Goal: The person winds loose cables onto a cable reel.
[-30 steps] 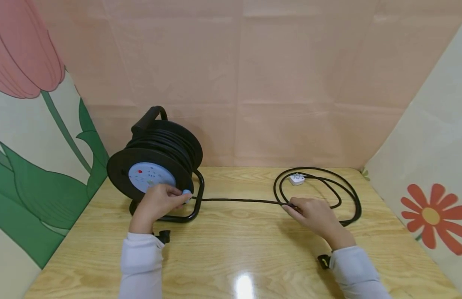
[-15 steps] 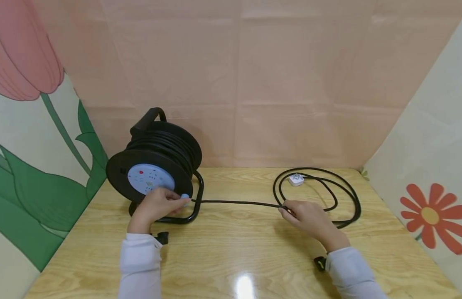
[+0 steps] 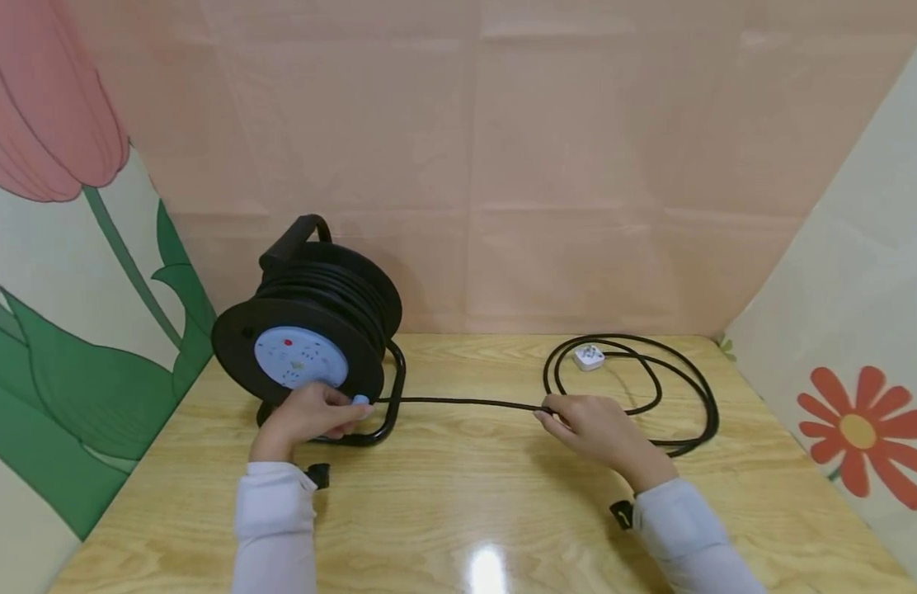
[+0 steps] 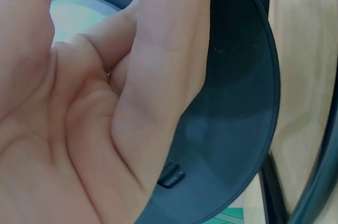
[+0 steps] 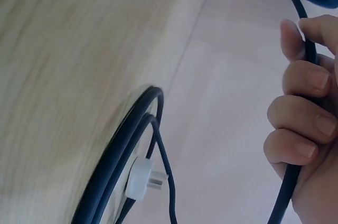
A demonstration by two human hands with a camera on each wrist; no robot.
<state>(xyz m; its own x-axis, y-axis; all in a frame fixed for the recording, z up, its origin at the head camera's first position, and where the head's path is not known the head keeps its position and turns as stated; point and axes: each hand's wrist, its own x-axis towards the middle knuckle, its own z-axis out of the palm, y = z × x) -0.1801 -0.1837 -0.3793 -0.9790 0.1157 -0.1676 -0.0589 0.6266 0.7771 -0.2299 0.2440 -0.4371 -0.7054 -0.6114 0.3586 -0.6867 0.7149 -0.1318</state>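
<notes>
One reel (image 3: 308, 318), ctr-left of frame; cable (image 3: 466, 402) runs right, near-horiz.
L hand (image 3: 307, 415), nearer reel, pinches its blue knob (image 3: 360, 400); R hand (image 3: 590, 425), right of ctr, grips cable, reel well off to its left.

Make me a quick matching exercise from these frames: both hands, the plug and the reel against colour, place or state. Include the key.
1. left hand
2. right hand
3. plug
4. reel

A. white, ringed by cable loops
B. pinching a light-blue knob
C. black, with a light-blue socket face
D. gripping the black cable

Pairs: 1-B, 2-D, 3-A, 4-C
</notes>
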